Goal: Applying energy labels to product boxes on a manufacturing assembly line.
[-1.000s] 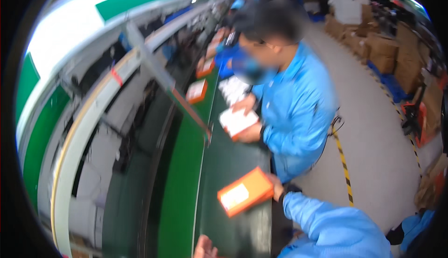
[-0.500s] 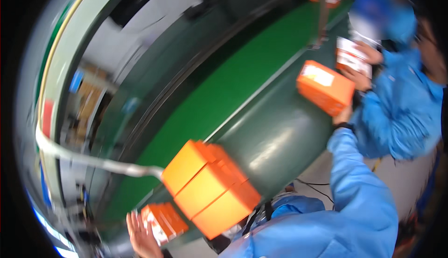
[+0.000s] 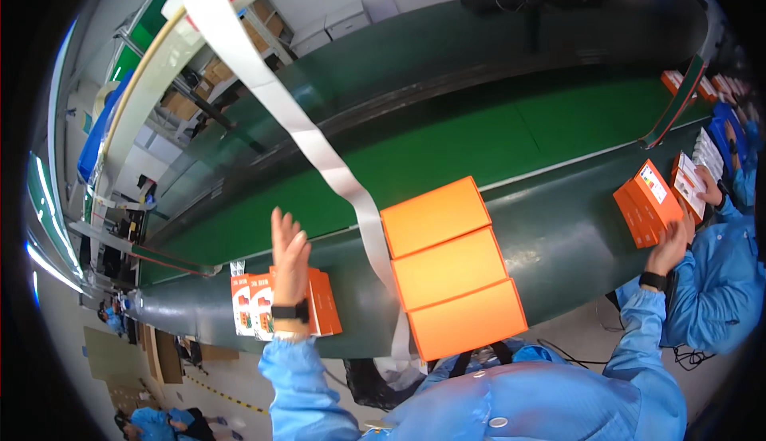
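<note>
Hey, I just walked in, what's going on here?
A person in a blue jacket has the right hand against a labelled orange box at the right, next to a co-worker's hand on a white-faced box. The open left hand is by printed boxes at the left. Three plain orange boxes sit side by side between them.

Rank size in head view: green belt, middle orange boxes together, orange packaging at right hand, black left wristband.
1. Green belt
2. Middle orange boxes together
3. Orange packaging at right hand
4. Black left wristband
</note>
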The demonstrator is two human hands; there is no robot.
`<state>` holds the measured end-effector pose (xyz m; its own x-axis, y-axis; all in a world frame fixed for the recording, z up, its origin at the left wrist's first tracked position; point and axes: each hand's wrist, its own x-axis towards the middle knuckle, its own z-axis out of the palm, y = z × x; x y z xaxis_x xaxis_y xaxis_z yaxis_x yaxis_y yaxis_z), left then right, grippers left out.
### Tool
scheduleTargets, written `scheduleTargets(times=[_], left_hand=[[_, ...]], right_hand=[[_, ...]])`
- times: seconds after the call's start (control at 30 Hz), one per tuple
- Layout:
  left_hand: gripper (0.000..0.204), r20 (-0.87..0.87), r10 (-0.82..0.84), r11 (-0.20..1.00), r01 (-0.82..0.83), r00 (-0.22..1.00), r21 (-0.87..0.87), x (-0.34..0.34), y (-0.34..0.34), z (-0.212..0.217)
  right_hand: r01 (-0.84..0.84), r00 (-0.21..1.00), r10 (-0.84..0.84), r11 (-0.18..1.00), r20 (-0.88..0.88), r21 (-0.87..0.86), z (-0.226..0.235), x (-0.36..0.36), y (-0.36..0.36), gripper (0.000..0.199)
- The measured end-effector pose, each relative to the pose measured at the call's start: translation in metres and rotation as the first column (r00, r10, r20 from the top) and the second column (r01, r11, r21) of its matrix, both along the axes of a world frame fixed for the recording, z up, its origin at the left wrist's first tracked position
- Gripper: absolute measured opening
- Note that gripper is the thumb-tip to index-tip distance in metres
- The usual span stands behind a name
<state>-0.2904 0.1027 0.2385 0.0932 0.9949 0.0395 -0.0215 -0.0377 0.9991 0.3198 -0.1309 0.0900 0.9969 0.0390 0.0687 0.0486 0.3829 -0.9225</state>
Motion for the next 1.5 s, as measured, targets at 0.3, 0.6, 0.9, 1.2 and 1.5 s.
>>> scheduleTargets(times=[0.3, 0.6, 0.9, 1.2, 1.5], left_hand=[[0.059, 0.186, -0.368, 0.914, 0.318, 0.911, 0.251, 0.043, 0.135, 0.008], [0.019, -0.336, -0.256, 0.909, 0.344, 0.907, 0.237, 0.025, 0.047, 0.027], [0.034, -0.717, -0.196, 0.97, 0.239, 0.669, -0.042, -0.07, -0.082, -0.136], [0.04, -0.897, -0.174, 0.98, -0.016, 0.407, -0.197, -0.112, -0.189, -0.19], [0.01, -0.885, 0.424, 0.89, -0.268, 0.191, 0.368, -0.12, -0.207, -0.065]], right_hand=[[-0.667, 0.381, 0.623, 0.697, 0.683, -0.263, 0.208, -0.276, 0.171, 0.007], [-0.33, -0.36, -0.002, 0.935, 0.933, -0.126, 0.398, -0.394, 0.311, 0.025], [-0.214, -0.474, 0.639, 0.584, 0.606, -0.783, 0.49, -0.479, 0.389, 0.066], [-0.019, -0.271, 0.341, 0.933, 0.9, -0.36, 0.482, -0.453, 0.448, 0.059], [-0.554, -0.644, 0.587, 0.085, 0.49, -0.828, 0.323, -0.454, 0.214, 0.028]])
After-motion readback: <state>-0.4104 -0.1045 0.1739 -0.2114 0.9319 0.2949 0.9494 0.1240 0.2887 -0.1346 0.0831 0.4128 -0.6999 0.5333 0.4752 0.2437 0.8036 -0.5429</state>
